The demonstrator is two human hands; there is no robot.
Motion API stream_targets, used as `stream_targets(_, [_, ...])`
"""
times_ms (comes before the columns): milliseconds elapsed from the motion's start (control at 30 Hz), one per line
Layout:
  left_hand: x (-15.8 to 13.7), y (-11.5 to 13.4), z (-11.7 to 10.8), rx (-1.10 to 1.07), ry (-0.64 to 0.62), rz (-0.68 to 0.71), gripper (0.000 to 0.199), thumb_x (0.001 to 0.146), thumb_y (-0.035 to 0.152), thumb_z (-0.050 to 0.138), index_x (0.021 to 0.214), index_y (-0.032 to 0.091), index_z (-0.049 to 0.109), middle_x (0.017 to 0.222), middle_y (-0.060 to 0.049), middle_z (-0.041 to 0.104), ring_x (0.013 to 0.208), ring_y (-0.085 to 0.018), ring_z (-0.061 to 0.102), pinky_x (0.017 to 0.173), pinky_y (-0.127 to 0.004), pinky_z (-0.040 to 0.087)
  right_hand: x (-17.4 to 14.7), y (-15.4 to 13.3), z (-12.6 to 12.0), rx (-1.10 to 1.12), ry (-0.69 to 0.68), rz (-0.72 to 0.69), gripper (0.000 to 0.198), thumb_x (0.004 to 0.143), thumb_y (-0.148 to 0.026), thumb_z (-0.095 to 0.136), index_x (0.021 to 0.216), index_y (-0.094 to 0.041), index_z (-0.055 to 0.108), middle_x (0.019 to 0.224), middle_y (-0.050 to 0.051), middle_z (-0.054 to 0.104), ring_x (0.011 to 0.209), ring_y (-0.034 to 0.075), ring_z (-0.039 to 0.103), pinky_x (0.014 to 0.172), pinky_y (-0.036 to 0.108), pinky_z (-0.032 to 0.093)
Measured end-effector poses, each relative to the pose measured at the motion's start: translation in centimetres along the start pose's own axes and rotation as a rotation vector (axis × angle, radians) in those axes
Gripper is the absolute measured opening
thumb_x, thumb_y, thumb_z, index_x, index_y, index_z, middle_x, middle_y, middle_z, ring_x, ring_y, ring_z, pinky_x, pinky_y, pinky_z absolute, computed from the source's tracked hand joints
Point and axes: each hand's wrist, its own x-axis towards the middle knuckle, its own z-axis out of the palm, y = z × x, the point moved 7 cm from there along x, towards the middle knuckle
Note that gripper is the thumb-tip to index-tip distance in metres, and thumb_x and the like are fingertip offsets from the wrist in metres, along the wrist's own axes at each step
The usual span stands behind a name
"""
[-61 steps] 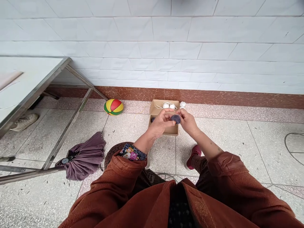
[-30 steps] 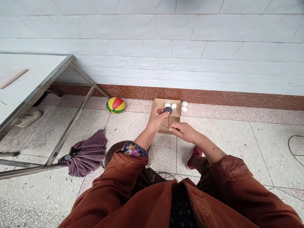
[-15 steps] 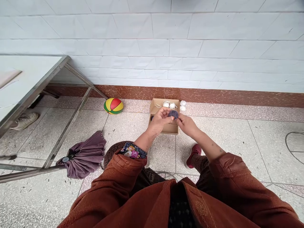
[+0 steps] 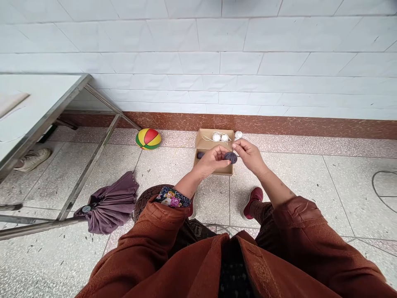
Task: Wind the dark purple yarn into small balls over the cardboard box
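Note:
A small ball of dark purple-grey yarn (image 4: 230,157) is gripped in the fingers of my left hand (image 4: 214,160), above an open cardboard box (image 4: 214,143). Just right of the ball, my right hand (image 4: 249,157) is pinched on the yarn's thin loose strand, which is barely visible. Inside the raised lid part lie two white yarn balls (image 4: 220,137) with loose strands. Another dark ball (image 4: 200,155) sits at the left in the box's lower part, partly covered by my left hand. White yarn (image 4: 238,135) is beside the box, partly hidden by my right hand.
Against the tiled wall lies a red, yellow and green ball (image 4: 148,139). A metal-framed table (image 4: 71,93) stands at left, with a folded purple umbrella (image 4: 113,203) by its frame. Another person's shoe (image 4: 33,159) shows beneath it. A cable (image 4: 376,186) lies at right.
My right hand has moved up and away from the yarn ball. The ball and my left hand have shifted slightly right and down, uncovering the dark ball in the box.

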Motion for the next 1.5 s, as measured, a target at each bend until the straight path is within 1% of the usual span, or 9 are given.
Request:
stream_targets(233, [0.6, -0.1, -2.2, -0.289, 0.213, 0.030, 0.044, 0.069, 0.032, 0.095, 0.099, 0.021, 0.065, 0.101, 0.000, 0.072, 0.087, -0.012, 0.065, 0.085, -0.031, 0.053, -1.9, 0.9, 3.5, -0.202, -0.155, -0.040, 0.019, 0.103, -0.039, 0.058, 0.093, -0.025, 0.065, 0.080, 0.002, 0.069, 0.070, 0.019, 0.059, 0.066, 0.030, 0.042])
stream_targets(400, [0.5, -0.5, -3.5, -0.157, 0.385, -0.002, 0.041, 0.066, 0.028, 0.093, 0.092, 0.020, 0.062, 0.090, 0.002, 0.068, 0.084, -0.012, 0.062, 0.084, -0.030, 0.051, -2.8, -1.9, 4.5, -0.076, -0.347, -0.204, 0.018, 0.104, -0.038, 0.060, 0.094, -0.025, 0.068, 0.085, 0.001, 0.072, 0.072, 0.017, 0.061, 0.072, 0.030, 0.048])
stream_targets(533, [0.4, -0.4, -2.3, -0.004, 0.259, 0.004, 0.041, 0.066, 0.027, 0.094, 0.092, 0.019, 0.063, 0.091, 0.001, 0.068, 0.089, -0.013, 0.062, 0.089, -0.032, 0.049, -1.2, -1.9, 2.0, 0.044, -0.145, -0.142, 0.021, 0.102, -0.043, 0.063, 0.093, -0.025, 0.069, 0.085, 0.001, 0.071, 0.075, 0.018, 0.062, 0.072, 0.032, 0.049])
stream_targets(633, [0.4, -0.6, -1.2, -0.043, 0.128, -0.021, 0.042, 0.064, 0.027, 0.096, 0.093, 0.019, 0.066, 0.093, 0.000, 0.070, 0.087, -0.013, 0.061, 0.087, -0.031, 0.048, -0.3, -0.2, 0.9, 0.041, -0.029, -0.060, 0.023, 0.099, -0.043, 0.063, 0.087, -0.024, 0.067, 0.080, 0.001, 0.068, 0.074, 0.019, 0.061, 0.072, 0.032, 0.048])
stream_targets(833, [0.3, -0.5, -1.5, -0.328, 0.170, -0.028, 0.048, 0.065, 0.033, 0.099, 0.097, 0.019, 0.066, 0.099, -0.001, 0.072, 0.084, -0.012, 0.065, 0.082, -0.030, 0.052, -1.1, 2.0, 3.2, -0.094, -0.192, 0.004, 0.022, 0.104, -0.039, 0.057, 0.089, -0.024, 0.065, 0.079, 0.001, 0.066, 0.074, 0.020, 0.062, 0.072, 0.032, 0.048])
stream_targets(1033, [0.4, -1.1, -2.9, -0.262, 0.322, -0.063, 0.044, 0.065, 0.031, 0.096, 0.095, 0.018, 0.067, 0.094, 0.000, 0.071, 0.084, -0.012, 0.063, 0.080, -0.029, 0.049, -2.4, -1.2, 4.2, -0.093, -0.381, -0.216, 0.025, 0.108, -0.039, 0.057, 0.092, -0.024, 0.068, 0.088, 0.003, 0.071, 0.081, 0.019, 0.064, 0.079, 0.032, 0.051])
stream_targets(1267, [0.2, -1.1, -0.8, -0.076, 0.098, -0.078, 0.034, 0.069, 0.023, 0.091, 0.096, 0.017, 0.071, 0.096, -0.001, 0.070, 0.087, -0.011, 0.060, 0.084, -0.030, 0.046, -0.3, -0.3, 0.8, -0.061, -0.055, -0.135, 0.026, 0.106, -0.042, 0.059, 0.089, -0.025, 0.068, 0.090, 0.004, 0.072, 0.085, 0.021, 0.065, 0.083, 0.035, 0.053])
stream_targets(1400, [0.1, -0.9, -0.9, -0.229, 0.110, -0.056, 0.042, 0.068, 0.024, 0.092, 0.103, 0.019, 0.069, 0.100, -0.001, 0.070, 0.088, -0.013, 0.062, 0.080, -0.029, 0.047, -0.6, 2.0, 2.0, -0.149, -0.092, -0.026, 0.021, 0.106, -0.032, 0.055, 0.090, -0.024, 0.066, 0.084, 0.003, 0.071, 0.078, 0.020, 0.064, 0.075, 0.032, 0.051])
stream_targets(1500, [0.1, -0.7, -1.7, -0.313, 0.187, -0.039, 0.043, 0.068, 0.026, 0.093, 0.103, 0.018, 0.070, 0.102, -0.003, 0.072, 0.088, -0.013, 0.064, 0.079, -0.029, 0.049, -1.7, 2.3, 3.6, -0.265, -0.191, -0.043, 0.016, 0.105, -0.028, 0.056, 0.098, -0.024, 0.069, 0.089, 0.004, 0.074, 0.081, 0.022, 0.067, 0.075, 0.032, 0.050])
